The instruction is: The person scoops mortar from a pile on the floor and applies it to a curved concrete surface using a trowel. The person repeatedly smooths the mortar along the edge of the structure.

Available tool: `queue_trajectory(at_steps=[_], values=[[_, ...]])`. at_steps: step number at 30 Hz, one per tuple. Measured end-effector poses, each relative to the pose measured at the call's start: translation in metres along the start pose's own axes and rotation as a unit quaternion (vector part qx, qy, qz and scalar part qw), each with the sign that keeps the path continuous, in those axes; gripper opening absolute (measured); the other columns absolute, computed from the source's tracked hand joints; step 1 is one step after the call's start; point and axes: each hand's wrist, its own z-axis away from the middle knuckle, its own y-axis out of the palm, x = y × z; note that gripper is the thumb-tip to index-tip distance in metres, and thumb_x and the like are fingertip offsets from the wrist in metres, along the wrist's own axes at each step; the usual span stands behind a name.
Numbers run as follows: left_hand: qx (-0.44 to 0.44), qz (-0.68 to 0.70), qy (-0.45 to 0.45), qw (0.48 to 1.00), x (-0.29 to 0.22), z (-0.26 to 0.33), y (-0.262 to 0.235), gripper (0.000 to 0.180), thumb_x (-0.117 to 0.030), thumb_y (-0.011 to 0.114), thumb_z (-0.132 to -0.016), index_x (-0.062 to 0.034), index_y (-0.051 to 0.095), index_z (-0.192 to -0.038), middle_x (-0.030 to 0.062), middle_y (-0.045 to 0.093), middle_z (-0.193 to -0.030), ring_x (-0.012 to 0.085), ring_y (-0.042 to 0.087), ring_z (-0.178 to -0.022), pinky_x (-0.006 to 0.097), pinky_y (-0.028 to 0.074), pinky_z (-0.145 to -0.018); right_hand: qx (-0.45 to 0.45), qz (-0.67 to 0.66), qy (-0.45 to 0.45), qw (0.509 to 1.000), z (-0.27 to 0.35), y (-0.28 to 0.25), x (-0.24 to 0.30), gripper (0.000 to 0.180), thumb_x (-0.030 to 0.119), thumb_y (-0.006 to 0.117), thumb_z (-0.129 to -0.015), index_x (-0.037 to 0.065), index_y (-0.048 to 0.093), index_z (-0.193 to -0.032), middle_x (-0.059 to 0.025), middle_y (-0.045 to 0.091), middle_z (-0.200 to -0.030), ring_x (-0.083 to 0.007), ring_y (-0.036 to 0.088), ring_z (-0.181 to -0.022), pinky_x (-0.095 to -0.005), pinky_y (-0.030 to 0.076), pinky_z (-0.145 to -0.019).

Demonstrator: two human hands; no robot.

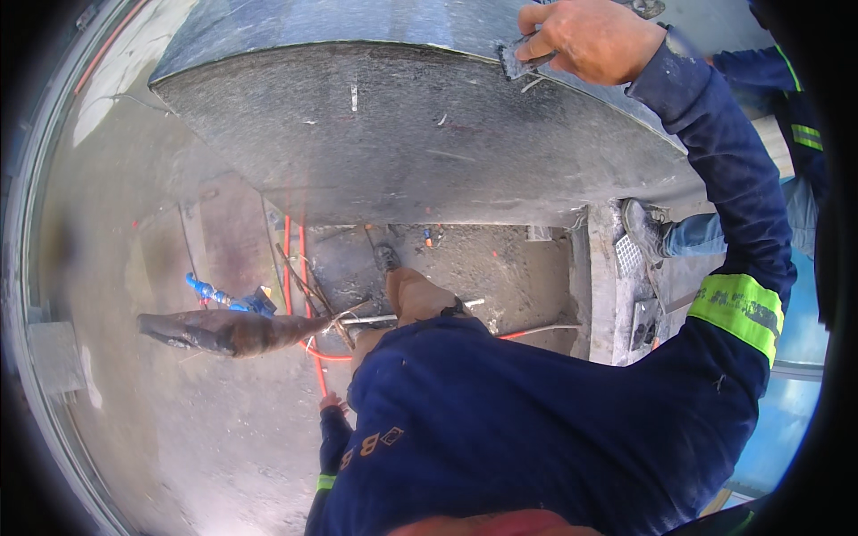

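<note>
My right hand (594, 43) reaches out to the far right, its fingers closed on a small dark, flat pad (521, 61). The pad meets the top edge of a large grey stone-like block (393, 134). Pale streaks and chips mark the block's near face. Low on the left, below my body, hangs my left hand (332, 402), its fingertips next to an orange-red hose (319, 371). It is too small to tell whether they grip the hose. White dust covers my right cuff.
A brown, wrapped long bundle (237, 333) stands out at left, beside a blue tool (228, 297). Sticks, hoses and a pale pipe (384, 318) lie around my legs. A concrete kerb (603, 277) bounds the right. Another person's shoe (645, 230) and dark sleeve (760, 76) are at far right.
</note>
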Motion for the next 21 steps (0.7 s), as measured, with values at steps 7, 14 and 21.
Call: queue_trajectory(at_steps=[7, 14, 21], values=[[0.061, 0.023, -0.066, 0.996, -0.002, -0.051, -0.017, 0.039, -0.030, 0.054, -0.090, -0.0066, 0.053, -0.122, 0.0152, 0.062, -0.105, 0.0333, 0.066, -0.071, 0.047, 0.049, -0.053, 0.116, 0.009, 0.082, 0.990, 0.025, 0.023, -0.017, 0.030, 0.008, 0.068, -0.079, 0.013, 0.069, -0.108, -0.0103, 0.062, -0.103, -0.0323, 0.063, -0.094, -0.0404, 0.052, -0.080], [0.042, 0.021, -0.023, 0.999, -0.011, -0.029, -0.011, 0.030, -0.030, 0.053, -0.092, -0.0052, 0.055, -0.108, 0.0122, 0.059, -0.089, 0.0266, 0.058, -0.059, 0.041, 0.042, -0.043, -0.052, -0.206, 0.114, 0.971, 0.080, 0.034, 0.025, 0.042, 0.002, 0.072, -0.079, 0.013, 0.070, -0.120, -0.0129, 0.064, -0.118, -0.0305, 0.063, -0.106, -0.0381, 0.051, -0.090], [0.007, -0.054, 0.012, 0.998, -0.027, 0.008, -0.040, 0.042, -0.035, 0.052, -0.094, -0.0032, 0.052, -0.121, 0.0148, 0.061, -0.106, 0.0263, 0.062, -0.070, 0.041, 0.045, -0.049, -0.405, -0.827, 0.083, 0.381, 0.003, 0.133, 0.148, 0.047, 0.030, 0.052, -0.101, 0.006, 0.045, -0.141, -0.0187, 0.056, -0.135, -0.0262, 0.067, -0.091, -0.0294, 0.054, -0.067]])
